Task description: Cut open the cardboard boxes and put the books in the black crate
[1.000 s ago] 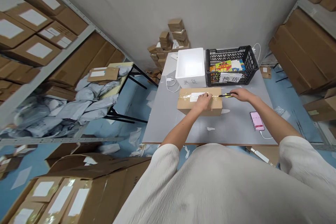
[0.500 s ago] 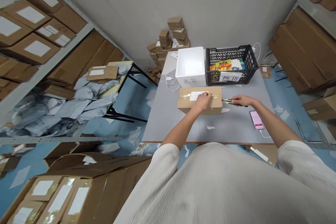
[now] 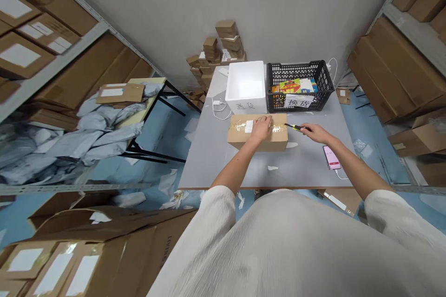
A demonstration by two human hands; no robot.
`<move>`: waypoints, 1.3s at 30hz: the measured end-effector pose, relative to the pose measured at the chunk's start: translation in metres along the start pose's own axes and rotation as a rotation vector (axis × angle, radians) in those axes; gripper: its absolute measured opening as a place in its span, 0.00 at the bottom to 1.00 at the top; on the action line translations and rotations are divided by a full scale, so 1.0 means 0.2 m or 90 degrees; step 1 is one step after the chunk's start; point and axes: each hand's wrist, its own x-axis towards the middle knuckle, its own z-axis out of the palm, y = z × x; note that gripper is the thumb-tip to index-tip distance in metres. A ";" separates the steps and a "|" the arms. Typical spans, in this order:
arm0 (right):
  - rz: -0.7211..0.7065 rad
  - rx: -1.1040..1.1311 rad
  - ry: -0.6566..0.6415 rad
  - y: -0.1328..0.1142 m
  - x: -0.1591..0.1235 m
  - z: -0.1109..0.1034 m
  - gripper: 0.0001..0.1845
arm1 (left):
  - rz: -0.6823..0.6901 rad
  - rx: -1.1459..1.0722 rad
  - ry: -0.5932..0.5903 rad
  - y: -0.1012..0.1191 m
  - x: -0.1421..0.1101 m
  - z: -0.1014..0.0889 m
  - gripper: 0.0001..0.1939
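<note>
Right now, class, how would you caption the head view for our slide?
Left hand rests on a taped carton, right hand holds a cutter at the carton's right edge.

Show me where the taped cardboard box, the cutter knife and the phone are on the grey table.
Taped cardboard box (image 3: 276, 135): head view, on its top face.
Cutter knife (image 3: 297, 127): head view, on its yellow-and-black body.
Phone (image 3: 332, 157): head view, on its lit screen.

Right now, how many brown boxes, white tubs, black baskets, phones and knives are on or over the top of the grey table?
Brown box: 1, under the left hand
White tub: 1
Black basket: 1
Phone: 1
Knife: 1, in the right hand
Total: 5
</note>
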 end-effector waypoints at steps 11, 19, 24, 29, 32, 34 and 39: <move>-0.026 -0.217 0.025 -0.02 -0.01 0.06 0.25 | 0.069 -0.021 -0.074 -0.06 0.15 0.00 0.41; 0.010 -0.195 0.063 -0.04 -0.03 0.12 0.25 | 0.113 -0.003 -0.016 -0.08 0.08 0.05 0.36; 0.022 -0.198 0.124 -0.04 -0.05 0.21 0.26 | 0.128 0.006 0.026 -0.08 0.06 0.10 0.37; 0.020 -0.214 0.177 -0.01 -0.06 0.27 0.26 | 0.137 0.020 0.052 -0.09 0.06 0.11 0.36; 0.022 -0.220 0.205 0.04 -0.06 0.26 0.27 | 0.139 0.014 0.062 -0.09 0.07 0.12 0.35; 0.049 -0.211 0.253 0.08 -0.07 0.23 0.27 | 0.140 0.006 0.067 -0.09 0.06 0.13 0.34; 0.071 -0.160 0.326 0.17 -0.08 0.13 0.28 | 0.130 -0.009 0.082 -0.09 0.05 0.15 0.33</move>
